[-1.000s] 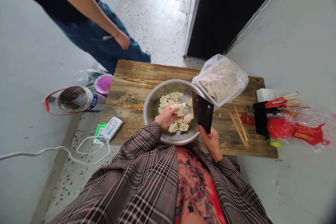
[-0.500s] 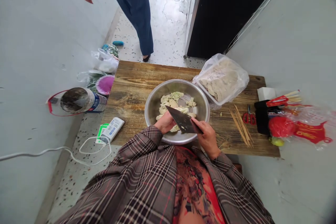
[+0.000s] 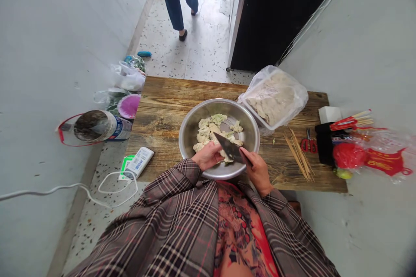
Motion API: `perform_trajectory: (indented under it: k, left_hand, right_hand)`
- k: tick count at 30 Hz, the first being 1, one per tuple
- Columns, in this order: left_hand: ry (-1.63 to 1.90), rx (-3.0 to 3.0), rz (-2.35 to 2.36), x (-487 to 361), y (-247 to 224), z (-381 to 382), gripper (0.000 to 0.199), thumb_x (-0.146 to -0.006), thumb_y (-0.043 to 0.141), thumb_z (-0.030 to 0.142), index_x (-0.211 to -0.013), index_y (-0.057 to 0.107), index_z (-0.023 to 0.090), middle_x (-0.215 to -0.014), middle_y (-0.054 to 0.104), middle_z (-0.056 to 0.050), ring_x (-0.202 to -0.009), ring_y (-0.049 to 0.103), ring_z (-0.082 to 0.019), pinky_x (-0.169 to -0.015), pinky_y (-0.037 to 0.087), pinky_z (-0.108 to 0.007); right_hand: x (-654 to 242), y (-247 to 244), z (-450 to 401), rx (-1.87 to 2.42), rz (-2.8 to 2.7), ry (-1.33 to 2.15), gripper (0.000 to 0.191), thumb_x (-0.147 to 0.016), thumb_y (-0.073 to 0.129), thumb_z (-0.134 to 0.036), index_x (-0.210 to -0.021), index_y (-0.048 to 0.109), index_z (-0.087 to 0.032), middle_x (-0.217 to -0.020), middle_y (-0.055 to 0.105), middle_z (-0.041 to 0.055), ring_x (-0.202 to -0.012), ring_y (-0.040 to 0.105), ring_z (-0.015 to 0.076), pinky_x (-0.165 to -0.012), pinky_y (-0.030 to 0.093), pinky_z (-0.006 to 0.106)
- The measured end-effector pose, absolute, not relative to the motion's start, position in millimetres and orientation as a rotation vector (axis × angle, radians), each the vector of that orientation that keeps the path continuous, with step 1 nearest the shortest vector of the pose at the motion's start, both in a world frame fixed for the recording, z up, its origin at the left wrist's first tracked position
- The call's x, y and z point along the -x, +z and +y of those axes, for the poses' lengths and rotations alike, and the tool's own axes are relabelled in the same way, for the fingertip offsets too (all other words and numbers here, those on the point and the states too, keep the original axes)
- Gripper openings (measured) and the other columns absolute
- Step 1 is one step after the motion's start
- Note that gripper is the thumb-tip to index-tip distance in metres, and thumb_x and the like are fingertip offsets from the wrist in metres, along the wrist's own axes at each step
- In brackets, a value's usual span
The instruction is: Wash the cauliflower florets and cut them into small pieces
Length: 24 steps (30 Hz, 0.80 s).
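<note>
A wide metal bowl (image 3: 187, 132) stands near the front edge of the wooden table (image 3: 162, 112), with pale cauliflower pieces (image 3: 204, 132) in it. Over the bowl's front part, my right hand (image 3: 258, 172) is closed on the handle of a dark cleaver (image 3: 229, 148), whose blade points up and to the left. My left hand (image 3: 208, 156) is at the bowl's front left, its fingers bent round a cauliflower piece close to the blade. The blade partly hides that piece and the fingertips.
Behind the bowl's right side lies a bagged tub (image 3: 274, 97). Skewers (image 3: 299, 156), red scissors (image 3: 308, 143) and a black holder (image 3: 324, 147) are at the right. A white power strip (image 3: 141, 161) sits front left. Beyond the table a person's legs (image 3: 175, 0) show.
The cleaver blade has shifted slightly right and down, and my left hand shows more of its fingers. The person beyond the table has walked farther away.
</note>
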<state>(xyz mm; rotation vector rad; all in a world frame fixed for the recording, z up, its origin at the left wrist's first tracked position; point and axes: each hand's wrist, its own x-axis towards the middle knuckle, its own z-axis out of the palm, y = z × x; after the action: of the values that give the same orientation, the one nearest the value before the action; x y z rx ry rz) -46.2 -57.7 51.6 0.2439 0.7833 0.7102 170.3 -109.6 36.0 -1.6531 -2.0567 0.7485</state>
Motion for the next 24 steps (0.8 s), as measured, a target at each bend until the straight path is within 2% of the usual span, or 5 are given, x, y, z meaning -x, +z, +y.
perform_trajectory:
  k: [4, 9, 12, 16, 24]
  left_hand:
    - [0.673, -0.268, 0.732, 49, 58, -60, 0.038, -0.06, 0.084, 0.027, -0.087, 0.059, 0.015, -0.074, 0.06, 0.0, -0.06, 0.056, -0.009, -0.05, 0.041, -0.019]
    - [0.728, -0.588, 0.875, 58, 57, -54, 0.046, -0.068, 0.078, 0.029, -0.107, 0.057, 0.017, -0.084, 0.056, 0.001, -0.067, 0.052, -0.009, -0.054, 0.042, -0.019]
    - [0.662, -0.86, 0.923, 61, 62, -50, 0.062, -0.074, 0.072, 0.029, -0.13, 0.046, 0.021, -0.094, 0.059, -0.001, -0.076, 0.054, -0.011, -0.065, 0.046, -0.023]
    - [0.634, -1.238, 0.997, 59, 70, -47, 0.071, -0.073, 0.069, 0.026, -0.138, 0.04, 0.017, -0.117, 0.058, -0.008, -0.099, 0.056, -0.019, -0.091, 0.045, -0.034]
    - [0.593, -1.454, 1.006, 55, 64, -50, 0.086, -0.065, 0.069, 0.021, -0.143, 0.036, 0.016, -0.123, 0.057, -0.01, -0.102, 0.057, -0.022, -0.096, 0.044, -0.034]
  right_hand:
    - [-188, 36, -105, 1.828, -1.858, 0.815, 0.036, -0.093, 0.046, -0.037, -0.111, 0.07, -0.017, -0.099, 0.072, 0.0102, -0.089, 0.065, 0.0235, -0.081, 0.049, 0.036]
    - [-177, 52, -94, 1.947, -1.394, 1.041, 0.048, -0.08, 0.058, -0.056, -0.071, 0.073, -0.012, -0.057, 0.065, 0.0048, -0.053, 0.057, 0.0166, -0.053, 0.042, 0.027]
    - [-155, 64, -83, 1.895, -1.209, 1.157, 0.044, -0.072, 0.067, -0.055, -0.075, 0.074, -0.012, -0.062, 0.068, 0.0059, -0.056, 0.059, 0.0172, -0.053, 0.044, 0.027]
    - [-131, 72, -70, 1.735, -1.208, 1.224, 0.034, -0.067, 0.074, -0.045, -0.081, 0.072, -0.014, -0.076, 0.072, 0.0061, -0.069, 0.065, 0.0191, -0.064, 0.05, 0.029]
    - [-122, 58, -70, 1.627, -0.958, 1.38, 0.035, -0.063, 0.078, -0.04, -0.086, 0.068, -0.016, -0.08, 0.073, 0.0035, -0.07, 0.066, 0.0176, -0.067, 0.053, 0.03]
